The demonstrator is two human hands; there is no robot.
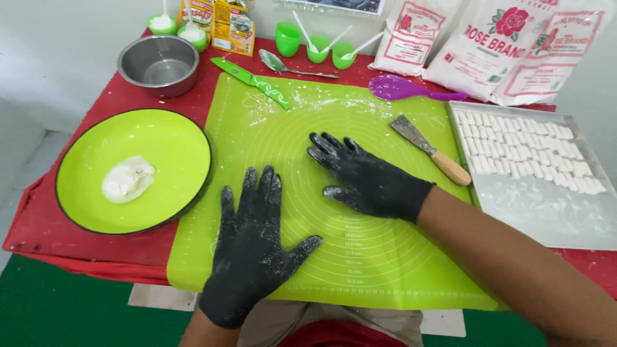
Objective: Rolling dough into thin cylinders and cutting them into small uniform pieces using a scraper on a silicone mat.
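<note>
A green mat (360, 257) is laid on the red table (58, 244), its near edge overhanging the table's front slightly and its long axis running left to right. Both gloved hands are spread flat on it, fingers open, nothing gripped. The left hand (254, 247) is pressed near the mat's near-left part, fingers pointing away from the person; the right hand (366, 180) is laid near the middle, fingers pointing up and to the left. The black gloves are seen dusted with white flour. The mat is printed with faint concentric circles and a ruler scale along the near edge, and flour is scattered over its far part. Open room is left on the mat to the far side and to the right of the hands. At its left edge, a green plate (173, 148) is overlapped slightly by the mat, and a lump of white dough (128, 180) is held on the plate. At the right edge, a tray (546, 212) of small white dough pieces (520, 151) is set just beside the mat. A scraper (429, 149) with a wooden handle is lying on the mat's right part, blade pointing up-left. A green knife (252, 82) and a purple spoon (411, 88) are laid along the far edge, and a steel bowl (158, 64) is placed beyond the plate.
</note>
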